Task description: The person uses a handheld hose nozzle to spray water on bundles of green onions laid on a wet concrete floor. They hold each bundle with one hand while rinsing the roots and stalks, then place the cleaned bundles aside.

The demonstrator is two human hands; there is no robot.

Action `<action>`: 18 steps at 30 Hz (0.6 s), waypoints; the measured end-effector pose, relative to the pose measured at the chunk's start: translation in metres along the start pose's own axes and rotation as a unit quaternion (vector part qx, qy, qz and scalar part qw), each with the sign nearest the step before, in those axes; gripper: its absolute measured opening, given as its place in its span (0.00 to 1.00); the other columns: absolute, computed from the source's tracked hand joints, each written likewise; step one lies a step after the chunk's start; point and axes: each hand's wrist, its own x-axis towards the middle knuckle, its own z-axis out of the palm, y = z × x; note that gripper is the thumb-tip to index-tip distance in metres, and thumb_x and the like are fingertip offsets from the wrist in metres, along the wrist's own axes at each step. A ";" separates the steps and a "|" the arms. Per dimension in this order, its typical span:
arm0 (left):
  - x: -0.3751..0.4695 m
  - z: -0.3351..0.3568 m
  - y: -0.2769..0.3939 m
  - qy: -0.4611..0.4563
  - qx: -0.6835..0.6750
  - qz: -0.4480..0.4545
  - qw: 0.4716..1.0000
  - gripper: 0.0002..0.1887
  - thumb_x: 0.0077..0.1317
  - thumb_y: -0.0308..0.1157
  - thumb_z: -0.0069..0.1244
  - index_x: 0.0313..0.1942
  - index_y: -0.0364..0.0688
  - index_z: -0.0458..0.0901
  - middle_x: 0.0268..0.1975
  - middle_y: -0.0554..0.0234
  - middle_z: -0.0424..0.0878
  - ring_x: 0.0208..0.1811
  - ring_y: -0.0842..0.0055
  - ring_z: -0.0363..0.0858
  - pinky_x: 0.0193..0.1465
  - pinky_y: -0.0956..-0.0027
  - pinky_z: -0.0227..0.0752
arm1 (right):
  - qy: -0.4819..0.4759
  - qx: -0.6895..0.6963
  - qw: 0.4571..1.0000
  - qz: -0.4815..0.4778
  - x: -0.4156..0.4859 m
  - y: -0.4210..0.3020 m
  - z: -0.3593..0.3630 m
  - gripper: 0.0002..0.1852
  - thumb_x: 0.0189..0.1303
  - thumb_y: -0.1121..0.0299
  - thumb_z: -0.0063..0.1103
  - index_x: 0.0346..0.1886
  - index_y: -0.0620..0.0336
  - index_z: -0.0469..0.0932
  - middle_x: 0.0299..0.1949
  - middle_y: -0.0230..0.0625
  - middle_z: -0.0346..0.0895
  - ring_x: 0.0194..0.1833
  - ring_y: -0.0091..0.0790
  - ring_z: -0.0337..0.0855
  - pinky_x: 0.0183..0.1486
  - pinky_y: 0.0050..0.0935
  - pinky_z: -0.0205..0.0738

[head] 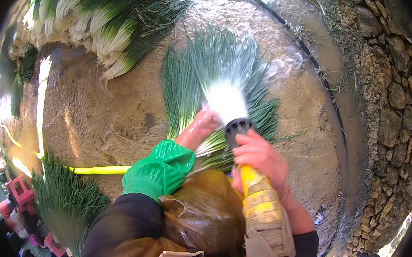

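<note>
My right hand [262,161] grips a yellow hose wrapped in grey cloth and tape, just behind its black spray nozzle [236,129]. A dense white jet of water [227,99] leaves the nozzle and strikes the leaves of green onions [218,56] on the wet ground. My left hand [206,123], wet and with a green waterproof sleeve cover [160,168] on its forearm, is curled on the bunch beside the jet; spray partly hides its fingers. White stalks [212,145] show below that hand. More green onions [180,89] lie to its left.
A large pile of green onions [101,20] lies at upper left, another heap [71,194] at lower left. A yellow hose [101,169] crosses the ground. A black pipe [308,55] curves along the right, before a stone wall [395,108]. Pink crates [20,193] stand at far left.
</note>
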 end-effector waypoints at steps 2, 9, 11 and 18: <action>-0.001 0.000 0.007 0.129 0.055 0.007 0.990 0.12 0.81 0.29 0.55 0.61 0.47 0.79 0.44 0.65 0.85 0.36 0.75 0.82 0.40 0.68 0.80 | 0.067 -0.035 0.996 0.043 0.006 0.000 -0.002 0.17 0.53 0.78 0.80 0.47 0.57 0.86 0.48 0.39 0.92 0.57 0.49 0.95 0.70 0.55 0.86; 0.010 -0.036 0.017 -0.172 -0.112 -0.012 0.979 0.14 0.80 0.29 0.56 0.63 0.47 0.79 0.48 0.65 0.86 0.38 0.76 0.82 0.41 0.67 0.79 | 0.090 -0.100 0.990 0.047 0.013 -0.006 -0.007 0.14 0.54 0.76 0.80 0.43 0.54 0.86 0.44 0.37 0.91 0.54 0.42 0.95 0.69 0.51 0.87; 0.010 -0.046 0.016 -0.081 -0.098 0.001 0.992 0.15 0.81 0.31 0.56 0.64 0.46 0.79 0.51 0.63 0.87 0.37 0.74 0.81 0.38 0.66 0.78 | 0.035 -0.059 0.997 0.035 0.010 -0.005 -0.011 0.15 0.53 0.73 0.82 0.44 0.55 0.87 0.45 0.37 0.92 0.55 0.41 0.96 0.69 0.49 0.87; 0.001 -0.015 0.038 0.102 -0.076 -0.030 0.991 0.14 0.81 0.37 0.55 0.61 0.44 0.81 0.49 0.62 0.88 0.34 0.74 0.80 0.34 0.69 0.74 | 0.087 -0.095 0.989 0.068 0.006 -0.017 -0.018 0.18 0.53 0.77 0.82 0.47 0.55 0.88 0.48 0.36 0.93 0.58 0.45 0.95 0.71 0.51 0.85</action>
